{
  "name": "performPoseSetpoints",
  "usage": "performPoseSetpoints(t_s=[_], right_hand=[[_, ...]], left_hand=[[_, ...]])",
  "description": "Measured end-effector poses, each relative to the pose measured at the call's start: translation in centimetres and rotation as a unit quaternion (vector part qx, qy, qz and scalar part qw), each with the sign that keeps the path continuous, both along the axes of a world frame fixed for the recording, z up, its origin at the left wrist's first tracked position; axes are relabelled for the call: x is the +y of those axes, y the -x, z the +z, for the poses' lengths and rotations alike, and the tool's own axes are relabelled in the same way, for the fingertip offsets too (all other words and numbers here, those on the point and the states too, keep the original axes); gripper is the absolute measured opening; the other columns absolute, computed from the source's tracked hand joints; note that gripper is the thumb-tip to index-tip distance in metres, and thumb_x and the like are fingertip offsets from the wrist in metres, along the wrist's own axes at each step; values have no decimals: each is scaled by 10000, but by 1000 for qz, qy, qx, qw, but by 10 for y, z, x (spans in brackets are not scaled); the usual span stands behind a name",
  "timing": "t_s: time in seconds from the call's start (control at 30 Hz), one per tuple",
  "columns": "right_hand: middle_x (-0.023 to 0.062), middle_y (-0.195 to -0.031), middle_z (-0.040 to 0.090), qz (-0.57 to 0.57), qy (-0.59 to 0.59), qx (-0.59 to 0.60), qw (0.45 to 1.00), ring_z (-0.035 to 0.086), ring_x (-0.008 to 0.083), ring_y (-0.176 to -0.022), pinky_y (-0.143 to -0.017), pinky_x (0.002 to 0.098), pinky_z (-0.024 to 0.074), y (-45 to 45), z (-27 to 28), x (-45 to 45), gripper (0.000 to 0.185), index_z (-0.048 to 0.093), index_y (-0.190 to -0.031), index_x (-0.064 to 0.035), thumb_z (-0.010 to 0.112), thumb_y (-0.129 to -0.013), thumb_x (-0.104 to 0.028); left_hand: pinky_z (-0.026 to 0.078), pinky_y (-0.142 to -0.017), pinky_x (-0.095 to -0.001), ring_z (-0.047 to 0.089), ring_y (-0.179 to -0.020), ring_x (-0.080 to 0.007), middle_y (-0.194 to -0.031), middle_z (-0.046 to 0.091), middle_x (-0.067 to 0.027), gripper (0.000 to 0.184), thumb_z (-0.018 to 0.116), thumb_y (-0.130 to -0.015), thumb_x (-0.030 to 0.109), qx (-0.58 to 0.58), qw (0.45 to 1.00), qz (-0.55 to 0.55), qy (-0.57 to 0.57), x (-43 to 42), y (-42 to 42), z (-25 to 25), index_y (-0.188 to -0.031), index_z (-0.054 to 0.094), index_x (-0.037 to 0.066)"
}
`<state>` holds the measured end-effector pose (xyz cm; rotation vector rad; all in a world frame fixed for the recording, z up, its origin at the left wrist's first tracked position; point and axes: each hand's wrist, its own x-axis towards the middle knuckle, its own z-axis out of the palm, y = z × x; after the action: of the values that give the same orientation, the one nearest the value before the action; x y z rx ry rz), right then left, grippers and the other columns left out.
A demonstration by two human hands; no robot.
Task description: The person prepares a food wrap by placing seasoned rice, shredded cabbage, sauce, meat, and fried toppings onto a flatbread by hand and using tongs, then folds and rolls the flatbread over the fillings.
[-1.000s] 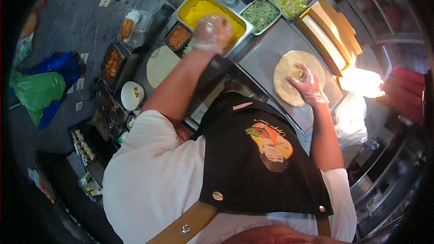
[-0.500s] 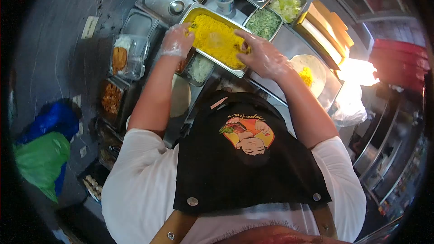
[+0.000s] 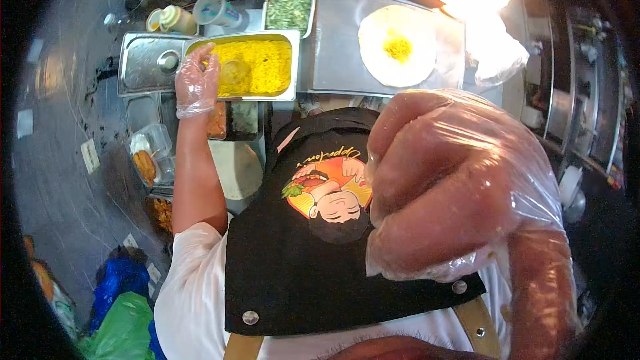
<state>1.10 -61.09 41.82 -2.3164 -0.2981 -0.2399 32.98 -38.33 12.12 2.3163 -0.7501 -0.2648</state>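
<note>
My left hand (image 3: 198,79), in a clear plastic glove, is at the left end of a metal pan (image 3: 294,67) of yellow rice (image 3: 267,63). Its fingers are curled together over the pan's edge; whatever they may hold is hidden. Large and close to the camera, my gloved right hand (image 3: 447,187) is raised in front of the apron, fingers folded into a fist with nothing visible in it. A round flatbread (image 3: 380,63) with a small heap of yellow rice on its middle lies on the steel surface (image 3: 340,47) right of the pan.
Behind the rice pan are a pan of chopped greens (image 3: 289,10), a plastic cup (image 3: 217,10) and a squeeze bottle (image 3: 178,20). A metal lid (image 3: 143,60) lies at its left. Nearer me are a clear food box (image 3: 155,150) and a pale round board (image 3: 239,170).
My right hand has left the rice pan, come up close to the camera and closed into a fist. My left hand stays at the pan's left end. The view has turned.
</note>
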Motion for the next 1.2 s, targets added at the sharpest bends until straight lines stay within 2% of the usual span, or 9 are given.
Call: performPoseSetpoints(t_s=[0.23,0.37,0.4,0.43,0.47,0.53,0.67,0.87,1.2], right_hand=[[80,-1062,730,-33,-110,-22,993,714,202,-972,-885,359,592,92,-16,-37,382,718,-1320,-77,801,-963,-185],[83,-1073,735,-63,-311,-62,946,712,192,-970,-887,349,591,124,-73,-93,346,735,-1274,-56,809,-960,-183],[84,-1076,736,-118,-344,-33,931,712,190,-969,-887,347,590,130,-94,-112,338,739,-1262,-51,811,-960,-183],[85,-1078,738,-214,-336,33,917,711,188,-968,-887,345,590,133,-119,-136,329,743,-1250,-45,813,-959,-182],[73,-1077,731,-339,-130,173,915,695,183,-1003,-930,330,570,135,-151,-165,333,729,-1265,-21,791,-983,-187],[86,-1261,733,-380,-200,231,873,701,234,-1135,-1034,404,564,147,-248,-202,427,689,-1354,-50,781,-965,-201],[115,-1412,696,-277,131,106,946,693,377,-1219,-1067,482,561,161,-381,-236,505,653,-1422,-125,764,-943,-240],[145,-1376,724,-212,172,27,962,710,368,-1216,-1057,500,566,101,-415,-232,524,671,-1422,-186,770,-923,-315],[117,-1439,692,-214,109,34,970,691,345,-1262,-1101,462,555,94,-424,-223,451,712,-1343,-120,785,-915,-244]], left_hand=[[553,-858,-322,651,-879,-146,-1045,773,-54,281,755,-1005,172,4,993,-63,103,-72,37,33,-1268,799,81],[584,-873,-373,726,-902,-238,-1064,787,-133,249,744,-974,119,-34,981,-124,142,-126,87,39,-1214,801,80],[567,-914,-322,701,-956,-158,-1085,774,-78,259,769,-995,97,-71,974,-174,127,-144,104,39,-1250,794,55],[582,-908,-344,739,-971,-214,-1089,786,-112,223,768,-991,108,-72,968,-196,142,-164,122,25,-1208,797,65],[598,-928,-379,762,-993,-291,-1098,789,-140,203,770,-975,110,-62,966,-224,112,-188,144,27,-1172,796,73],[595,-980,-426,739,-1073,-336,-1183,774,-156,252,780,-908,134,-25,955,-272,118,-232,178,-22,-1156,787,86],[496,-1176,-485,654,-1333,-392,-1398,722,-166,414,814,-866,233,-77,914,-388,91,-308,211,-109,-1263,762,124],[540,-1125,-471,697,-1269,-352,-1421,727,-117,335,878,-858,212,-59,867,-488,76,-321,212,-97,-1181,825,139],[588,-1049,-433,733,-1189,-333,-1316,761,-151,261,839,-875,214,-14,915,-403,28,-295,180,-154,-1122,842,129]])
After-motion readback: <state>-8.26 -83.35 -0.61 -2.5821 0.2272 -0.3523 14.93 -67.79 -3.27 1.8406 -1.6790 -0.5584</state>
